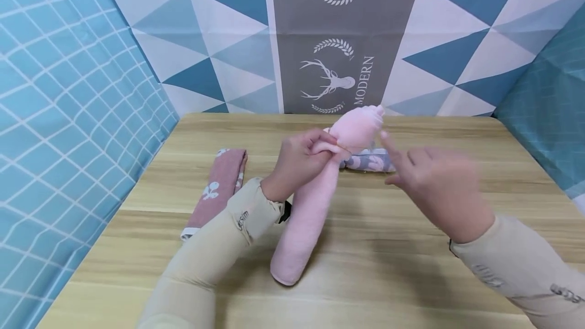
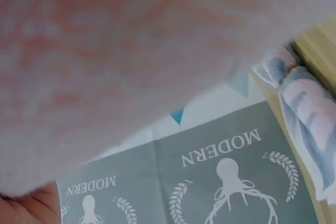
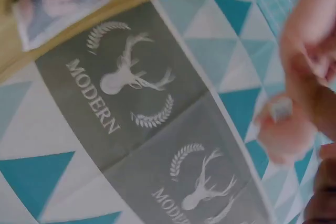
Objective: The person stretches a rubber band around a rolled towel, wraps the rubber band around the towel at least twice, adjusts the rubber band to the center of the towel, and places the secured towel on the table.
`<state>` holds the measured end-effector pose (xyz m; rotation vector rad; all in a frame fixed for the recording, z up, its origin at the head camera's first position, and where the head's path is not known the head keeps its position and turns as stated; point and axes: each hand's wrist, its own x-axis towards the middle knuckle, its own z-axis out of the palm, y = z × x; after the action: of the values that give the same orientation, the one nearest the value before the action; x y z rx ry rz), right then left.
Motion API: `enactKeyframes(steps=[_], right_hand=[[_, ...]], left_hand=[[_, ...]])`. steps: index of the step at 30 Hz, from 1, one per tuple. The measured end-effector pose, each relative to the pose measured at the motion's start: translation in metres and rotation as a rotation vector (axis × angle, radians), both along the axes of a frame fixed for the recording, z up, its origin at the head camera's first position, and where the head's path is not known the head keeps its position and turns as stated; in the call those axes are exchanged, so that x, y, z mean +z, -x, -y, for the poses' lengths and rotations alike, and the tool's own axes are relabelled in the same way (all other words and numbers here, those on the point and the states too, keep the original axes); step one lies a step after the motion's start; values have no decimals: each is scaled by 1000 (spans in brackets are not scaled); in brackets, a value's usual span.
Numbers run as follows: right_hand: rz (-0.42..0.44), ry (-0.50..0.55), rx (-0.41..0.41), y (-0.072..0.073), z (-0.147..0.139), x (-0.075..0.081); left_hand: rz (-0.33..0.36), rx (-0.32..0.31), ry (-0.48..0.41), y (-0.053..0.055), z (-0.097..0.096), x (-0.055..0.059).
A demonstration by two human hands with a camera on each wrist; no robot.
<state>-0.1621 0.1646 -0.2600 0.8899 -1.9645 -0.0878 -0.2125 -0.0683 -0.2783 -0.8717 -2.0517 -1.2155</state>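
A light pink rolled towel (image 1: 308, 212) slants over the middle of the table, its far end bunched into a rounded bulb. At the neck below that bulb, my left hand (image 1: 299, 159) pinches the cloth between thumb and fingers. A thin orange-brown band (image 1: 351, 146) shows at this neck. To the right of the bulb is my right hand (image 1: 434, 187), blurred, its index finger extended and nothing visible in its grasp. In the left wrist view, pale pink cloth (image 2: 115, 72) fills the upper part. The bulb looks blurred in the right wrist view.
Behind the pink towel lies a grey-blue and pink rolled towel (image 1: 372, 161), with a brown band (image 2: 287, 71) around it. A folded dusty-pink towel (image 1: 217, 187) with white motifs rests at the left. Patterned sheets (image 1: 242, 65) hang along the wooden table's (image 1: 151, 268) back and sides.
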Motion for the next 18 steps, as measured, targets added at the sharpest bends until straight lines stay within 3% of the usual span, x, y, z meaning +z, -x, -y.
enactKeyframes(steps=[5,7,10,14,16,18], right_hand=[[-186,-161,172,13,13,-13],[-217,-201,210,16,20,-17],[-145,-160,286,19,26,-15],[-7,-57,341,27,22,2],[24,-36,340,32,16,9],[37,-34,342,37,11,12]], left_hand=[[81,-4,-53,-2,-10,5],[134,-8,-42,-3,-13,5],[201,-3,24,-4,-15,3],[262,-28,138,-4,-14,4],[272,-51,177,-5,-13,7],[240,-84,211,-5,-12,8]])
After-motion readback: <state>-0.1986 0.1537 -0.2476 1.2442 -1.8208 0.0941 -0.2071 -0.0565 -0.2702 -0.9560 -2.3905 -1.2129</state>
